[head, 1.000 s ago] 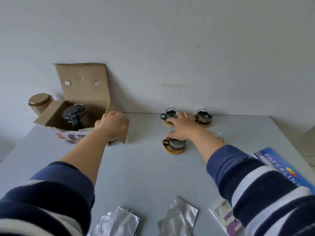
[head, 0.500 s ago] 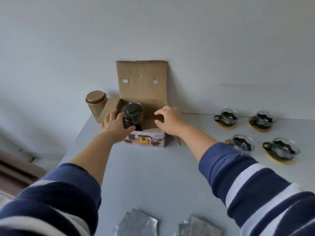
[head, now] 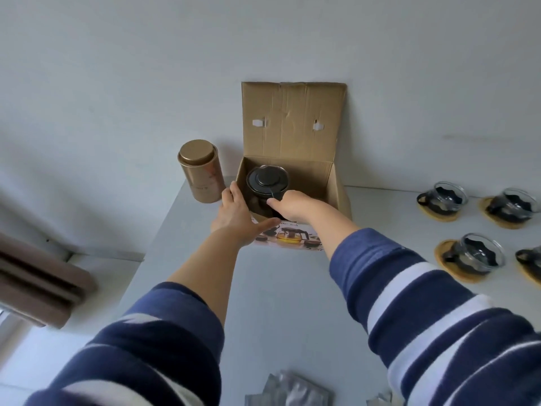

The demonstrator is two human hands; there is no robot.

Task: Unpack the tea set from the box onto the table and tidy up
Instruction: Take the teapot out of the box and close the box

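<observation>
Hands at an open corrugated cardboard box (head: 295, 136) on a matte grey surface (head: 278, 303).
Left hand (head: 237, 215) lies spread against the box's left front corner; right hand (head: 295, 205) reaches inside, curled at the round black-lidded glass teapot (head: 268, 183), grip hidden. Glass cups on wooden coasters (head: 465, 259) sit right of the hands.

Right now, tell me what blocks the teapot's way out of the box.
Nothing visible above the teapot: the box lid stands open against the wall. The right hand is at its handle, the left hand on the box's front left corner.
</observation>
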